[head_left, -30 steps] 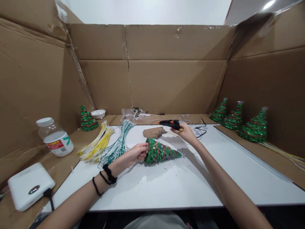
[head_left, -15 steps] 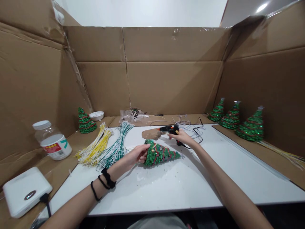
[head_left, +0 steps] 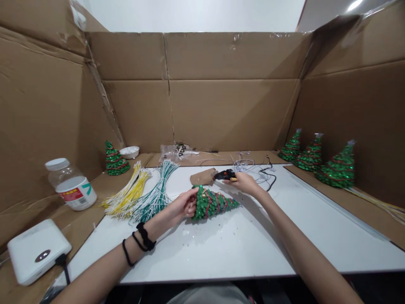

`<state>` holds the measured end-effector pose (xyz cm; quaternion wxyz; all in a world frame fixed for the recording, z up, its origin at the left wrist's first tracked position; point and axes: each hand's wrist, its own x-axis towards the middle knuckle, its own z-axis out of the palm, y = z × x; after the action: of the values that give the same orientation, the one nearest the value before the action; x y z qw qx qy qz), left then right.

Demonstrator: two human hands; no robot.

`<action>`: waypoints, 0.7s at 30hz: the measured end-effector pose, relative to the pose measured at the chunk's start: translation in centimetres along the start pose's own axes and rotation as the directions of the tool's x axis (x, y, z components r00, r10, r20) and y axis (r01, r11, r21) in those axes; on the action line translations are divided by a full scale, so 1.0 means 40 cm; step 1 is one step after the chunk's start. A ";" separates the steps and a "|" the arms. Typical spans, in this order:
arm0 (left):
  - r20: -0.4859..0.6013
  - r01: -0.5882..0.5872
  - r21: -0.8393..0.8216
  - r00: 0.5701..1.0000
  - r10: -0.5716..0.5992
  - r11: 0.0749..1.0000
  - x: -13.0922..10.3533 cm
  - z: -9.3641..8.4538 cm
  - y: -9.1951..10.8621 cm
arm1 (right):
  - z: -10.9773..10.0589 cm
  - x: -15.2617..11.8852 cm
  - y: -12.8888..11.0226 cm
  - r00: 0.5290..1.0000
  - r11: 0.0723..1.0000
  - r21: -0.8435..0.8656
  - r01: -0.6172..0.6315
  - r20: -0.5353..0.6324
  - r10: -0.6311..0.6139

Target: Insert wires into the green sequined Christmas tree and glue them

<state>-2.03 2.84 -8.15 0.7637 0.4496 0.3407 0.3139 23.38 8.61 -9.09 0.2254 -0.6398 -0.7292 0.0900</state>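
My left hand [head_left: 187,203] grips the base of a small green Christmas tree [head_left: 214,204] wound with a red garland. The tree lies on its side, its tip pointing right, low over the white board [head_left: 221,253]. Beyond it, my right hand [head_left: 245,184] is closed around a black hot glue gun [head_left: 225,175]. The gun points left, its nozzle end by a brown piece of cardboard [head_left: 202,177]. Left of my left hand lie a bundle of green and white wires [head_left: 158,190] and a yellow and white bundle [head_left: 129,194].
A finished-looking tree [head_left: 115,159], a white bowl [head_left: 129,152], a plastic jar [head_left: 72,185] and a white box with a cable [head_left: 39,252] are at left. Several trees [head_left: 338,166] stand at right. Clear bags [head_left: 177,153] and a loose black cord [head_left: 268,173] lie at the back. Cardboard walls surround everything.
The glue gun has turned and tilted in my right hand, its nozzle end now lower against the brown cardboard. My left hand and the tree have hardly moved; the view has shifted slightly.
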 end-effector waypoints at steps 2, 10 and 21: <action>0.009 0.027 -0.040 1.000 -0.026 0.999 0.001 0.001 0.001 | 0.001 -0.002 -0.004 1.000 0.999 -0.038 0.011 -0.006 -0.012; -0.005 0.059 -0.105 0.998 -0.060 0.993 0.006 -0.003 -0.001 | -0.001 0.001 -0.007 0.997 0.999 -0.033 -0.014 -0.075 0.011; 0.010 0.037 -0.112 0.999 -0.036 0.993 0.007 -0.005 -0.003 | 0.004 0.009 -0.009 0.991 0.974 0.217 -0.064 -0.105 0.089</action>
<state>-2.02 3.12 -8.41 0.7947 0.4011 0.3275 0.3167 22.97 8.92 -9.00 0.3302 -0.6437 -0.6761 0.1397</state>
